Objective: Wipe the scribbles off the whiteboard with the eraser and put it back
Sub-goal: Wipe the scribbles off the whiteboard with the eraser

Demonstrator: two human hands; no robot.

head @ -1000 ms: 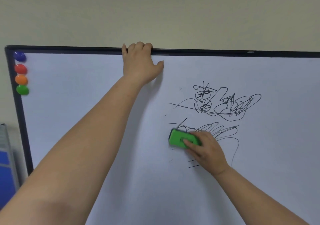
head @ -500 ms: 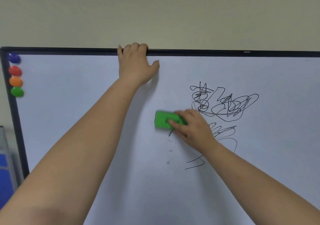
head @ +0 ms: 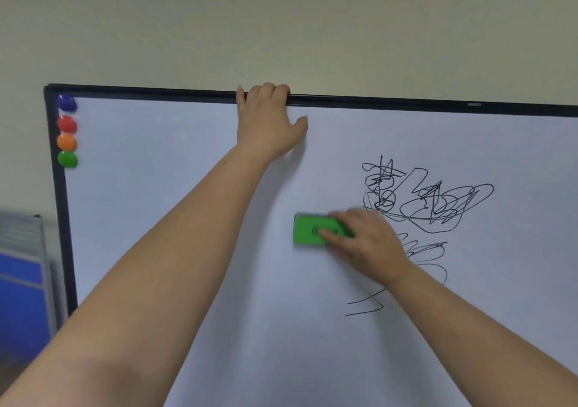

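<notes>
A whiteboard (head: 175, 206) with a black frame fills most of the view. Black scribbles (head: 431, 203) cover its right middle, with fainter loops (head: 428, 250) below them and a few strokes (head: 366, 306) lower down. My right hand (head: 366, 244) presses a green eraser (head: 308, 229) flat against the board, just left of the scribbles; its fingers lie over the eraser's right half. My left hand (head: 266, 121) grips the board's top edge, fingers hooked over the frame.
Blue, red, orange and green magnets (head: 66, 131) sit in a column at the board's top left corner. A blue and grey partition (head: 22, 281) stands left of the board. A plain wall (head: 281, 24) rises above.
My right hand has slid the eraser up and to the left; the lines at the scribbles' lower left are wiped away. My left hand stays on the top edge.
</notes>
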